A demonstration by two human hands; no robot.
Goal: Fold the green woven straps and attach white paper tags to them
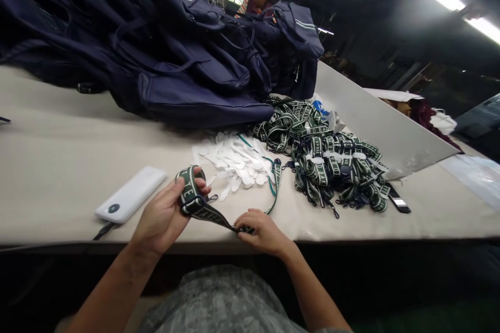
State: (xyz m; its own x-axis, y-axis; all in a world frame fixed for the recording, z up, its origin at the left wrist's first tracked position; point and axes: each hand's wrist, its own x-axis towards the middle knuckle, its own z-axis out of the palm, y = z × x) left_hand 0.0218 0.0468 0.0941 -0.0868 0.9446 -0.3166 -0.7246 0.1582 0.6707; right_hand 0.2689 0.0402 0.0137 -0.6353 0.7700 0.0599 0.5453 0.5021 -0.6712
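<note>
A dark green strap [213, 214] with pale lettering runs between my two hands. Its coiled end, with a dark buckle and a small hook, is held in my left hand [162, 213], the fingers wrapped round it. My right hand [262, 231] pinches the strap further along, at the table's front edge. From there the loose end trails back and up to a dark clip on the table. Just behind my hands lies a heap of white plastic tabs [234, 164]. To its right is a pile of bundled straps [332, 158] like the one I hold, several banded with white tabs.
A white power bank [130, 195] with a cable lies left of my left hand. Navy bags [187, 83] are heaped along the back, with two people behind them. A pale upright panel [371, 130] stands at the right, and a dark flat object [399, 202] lies near the straps.
</note>
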